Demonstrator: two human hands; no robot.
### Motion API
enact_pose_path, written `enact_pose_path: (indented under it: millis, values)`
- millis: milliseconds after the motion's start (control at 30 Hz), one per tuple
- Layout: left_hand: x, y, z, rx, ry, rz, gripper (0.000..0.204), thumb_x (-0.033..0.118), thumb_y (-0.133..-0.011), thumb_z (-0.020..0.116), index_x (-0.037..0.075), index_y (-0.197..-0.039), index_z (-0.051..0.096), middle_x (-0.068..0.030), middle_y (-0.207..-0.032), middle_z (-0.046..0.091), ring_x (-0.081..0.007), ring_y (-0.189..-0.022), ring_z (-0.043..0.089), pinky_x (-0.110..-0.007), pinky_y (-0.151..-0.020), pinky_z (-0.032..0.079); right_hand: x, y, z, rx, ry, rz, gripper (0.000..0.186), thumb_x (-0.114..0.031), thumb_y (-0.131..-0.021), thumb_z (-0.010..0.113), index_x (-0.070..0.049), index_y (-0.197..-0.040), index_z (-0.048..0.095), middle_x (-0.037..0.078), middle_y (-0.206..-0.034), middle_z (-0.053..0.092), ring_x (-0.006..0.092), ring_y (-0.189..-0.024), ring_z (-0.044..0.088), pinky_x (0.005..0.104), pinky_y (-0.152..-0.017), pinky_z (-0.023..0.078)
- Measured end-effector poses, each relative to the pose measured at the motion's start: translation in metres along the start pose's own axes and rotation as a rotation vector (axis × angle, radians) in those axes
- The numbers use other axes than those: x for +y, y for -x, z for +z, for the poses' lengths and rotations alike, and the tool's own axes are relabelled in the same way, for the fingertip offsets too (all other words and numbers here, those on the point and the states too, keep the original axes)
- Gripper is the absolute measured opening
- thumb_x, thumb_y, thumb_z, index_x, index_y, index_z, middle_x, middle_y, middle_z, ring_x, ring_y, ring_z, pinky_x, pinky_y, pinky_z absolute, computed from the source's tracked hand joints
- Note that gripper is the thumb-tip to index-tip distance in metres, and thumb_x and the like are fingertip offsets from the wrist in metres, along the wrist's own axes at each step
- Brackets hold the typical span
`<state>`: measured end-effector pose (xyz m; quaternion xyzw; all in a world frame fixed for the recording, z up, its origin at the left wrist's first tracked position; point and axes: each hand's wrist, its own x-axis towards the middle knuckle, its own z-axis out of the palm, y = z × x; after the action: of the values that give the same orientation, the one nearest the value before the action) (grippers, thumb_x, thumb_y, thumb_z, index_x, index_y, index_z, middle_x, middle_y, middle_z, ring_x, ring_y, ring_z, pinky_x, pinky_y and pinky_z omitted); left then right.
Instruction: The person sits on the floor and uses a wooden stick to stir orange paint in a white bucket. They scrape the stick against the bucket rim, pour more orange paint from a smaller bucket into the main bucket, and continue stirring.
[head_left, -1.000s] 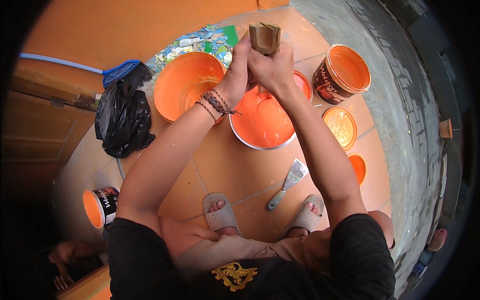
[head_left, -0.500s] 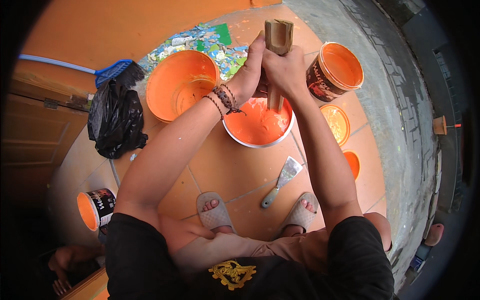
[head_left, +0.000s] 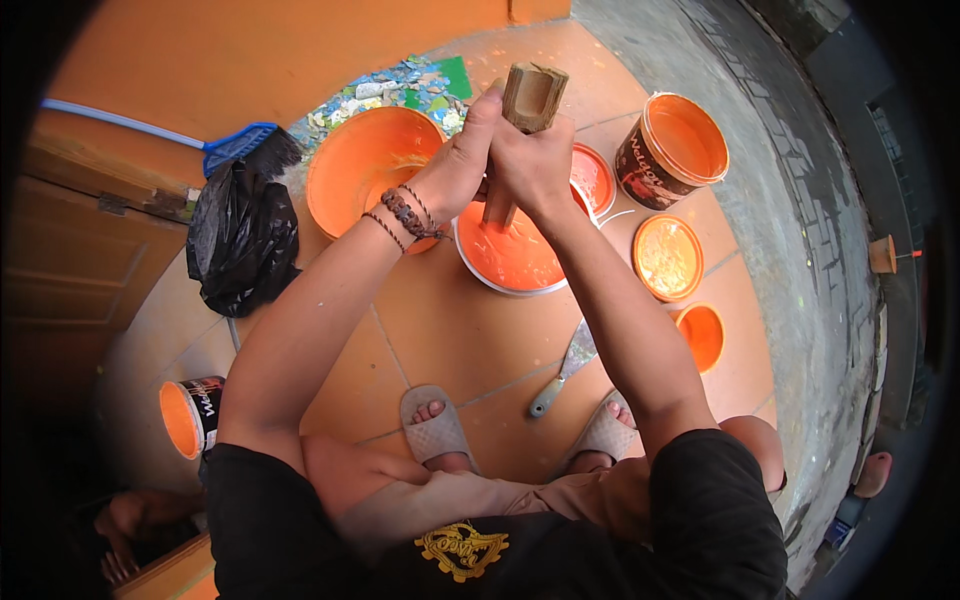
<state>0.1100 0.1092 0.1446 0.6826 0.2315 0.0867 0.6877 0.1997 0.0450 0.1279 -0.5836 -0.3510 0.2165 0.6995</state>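
Both of my hands are closed around a thick, grooved wooden stick (head_left: 535, 95), probably split bamboo. My left hand (head_left: 462, 155) wraps it from the left, and my right hand (head_left: 535, 165) grips it from the right. The stick stands nearly upright, its lower end dipped into bright orange paint (head_left: 505, 258). That paint fills a white-rimmed bucket (head_left: 520, 293) on the tiled floor in front of my feet. My right forearm and hand hide part of the bucket's right side.
Around the bucket stand a large orange tub (head_left: 345, 165), a dark paint pail (head_left: 665, 150), a round lid (head_left: 668, 258) and a small orange cup (head_left: 702, 335). A putty knife (head_left: 565, 375) lies between my sandals. Leftward are a black plastic bag (head_left: 243, 240), a broom (head_left: 240, 148) and another pail (head_left: 190, 415).
My hands and the stick have swung left and a little nearer, and the stick's dipped end has shifted left through the paint. A pinkish-red round lid behind the bucket now shows.
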Motion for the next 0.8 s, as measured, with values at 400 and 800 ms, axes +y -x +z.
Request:
enact_pose_path:
  millis: [400,800]
  values:
    - [0.001,-0.016,0.012,0.019,0.288,0.108,0.086,0.08,-0.085,0.028,0.013,-0.136,0.041,-0.0078,-0.132,0.048,-0.0199,-0.121,0.051,-0.043,-0.098,0.047,0.002,-0.022,-0.004,0.043,0.212,-0.188,0.02,-0.016,-0.075,0.062,0.004,-0.074,0.064,0.019,-0.062,0.063,0.0228,-0.058,0.064,0.0355,-0.057,0.05]
    - [0.003,-0.017,0.02,-0.086,0.152,-0.107,0.101,0.09,-0.076,0.017,0.012,-0.137,0.04,-0.0104,-0.127,0.05,-0.0217,-0.113,0.053,-0.043,-0.09,0.049,-0.013,-0.008,-0.025,0.021,0.238,0.037,0.025,-0.021,-0.082,0.064,0.002,-0.075,0.064,0.008,-0.065,0.064,0.0122,-0.062,0.061,0.032,-0.057,0.049]
